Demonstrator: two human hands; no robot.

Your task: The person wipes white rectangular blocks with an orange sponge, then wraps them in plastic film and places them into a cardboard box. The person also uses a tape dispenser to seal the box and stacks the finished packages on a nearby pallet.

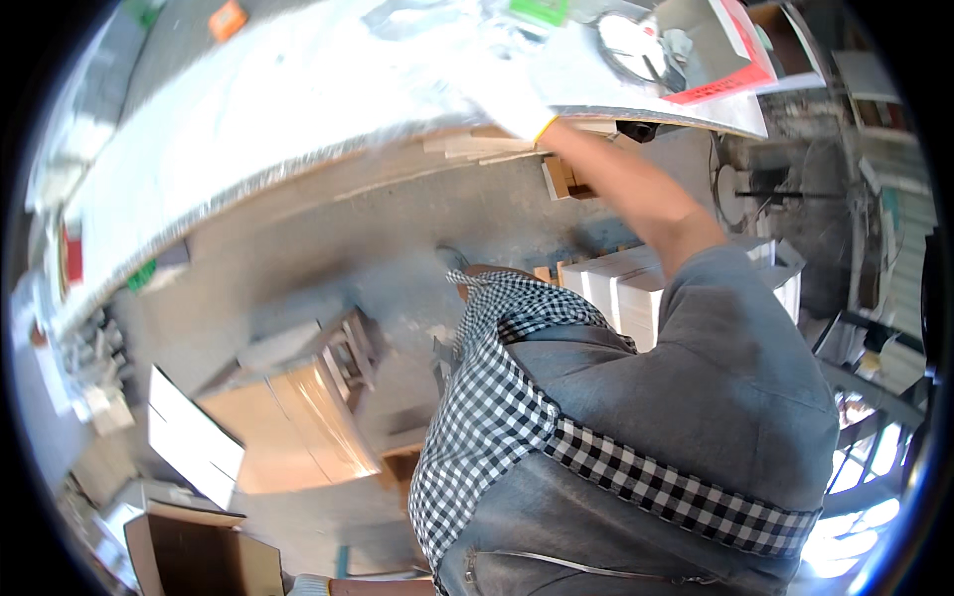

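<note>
My right arm stretches out over a white-topped workbench. My right hand, in a white glove with a yellow cuff edge, is near crumpled clear plastic on the bench. Glare and motion smear its fingers, so I cannot make out whether it holds anything. At the lower edge, only a bit of my left hand shows, in a pale glove, with its fingers out of sight. Closest to it is an open brown carton.
On the bench are a round white-faced object, a red-and-white open box, a green item and an orange item. A taped carton and a white panel stand on the floor. White boxes are beside me.
</note>
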